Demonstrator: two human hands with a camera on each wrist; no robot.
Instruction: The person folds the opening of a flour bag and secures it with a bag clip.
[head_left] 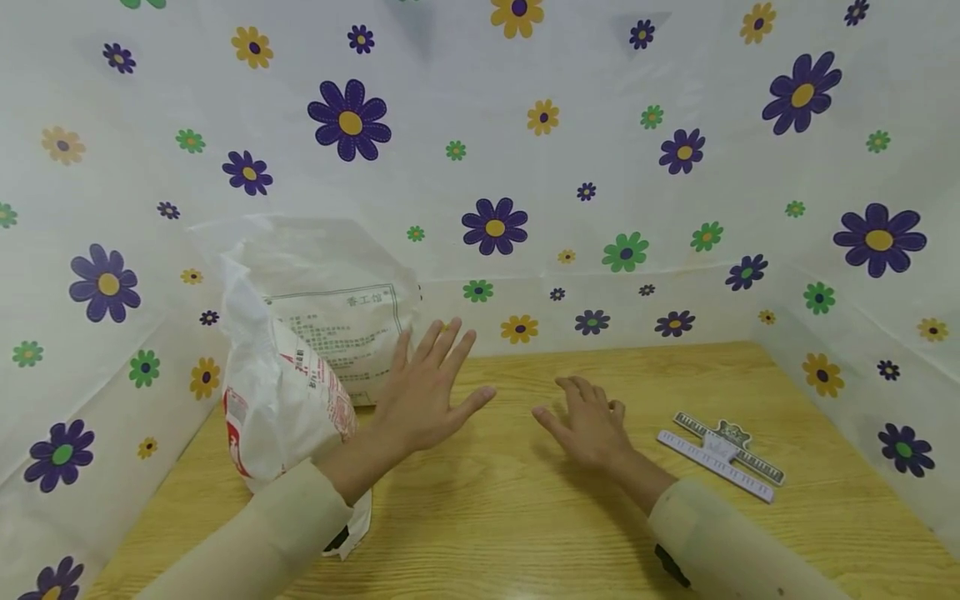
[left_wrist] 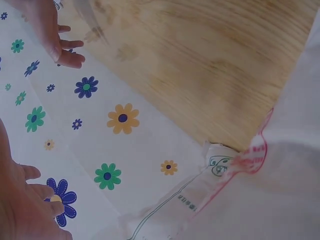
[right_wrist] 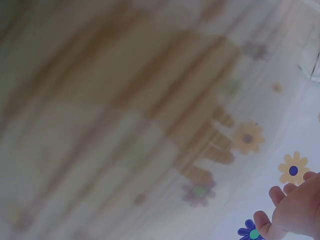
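Note:
A white plastic bag (head_left: 292, 417) with red and dark green print stands on the left of the table, its crumpled top gaping. My left hand (head_left: 427, 392) is held out with fingers spread, overlapping the bag's right side in the head view. Nothing is in its grasp. To the right of it, my right hand (head_left: 592, 425) hovers over the wood with loosely bent fingers, also holding nothing. A long clip (head_left: 712, 468) with ruler-marked bars and a small animal figure lies on the table, right of my right hand. The left wrist view shows the bag (left_wrist: 270, 200) close up.
The light wooden table (head_left: 465, 517) has a visible grain and a shiny surface. White sheeting (head_left: 435, 75) printed with purple, yellow and green flowers rises behind it and along both sides. In the right wrist view the tabletop (right_wrist: 100, 90) is very close and reflects the flowers.

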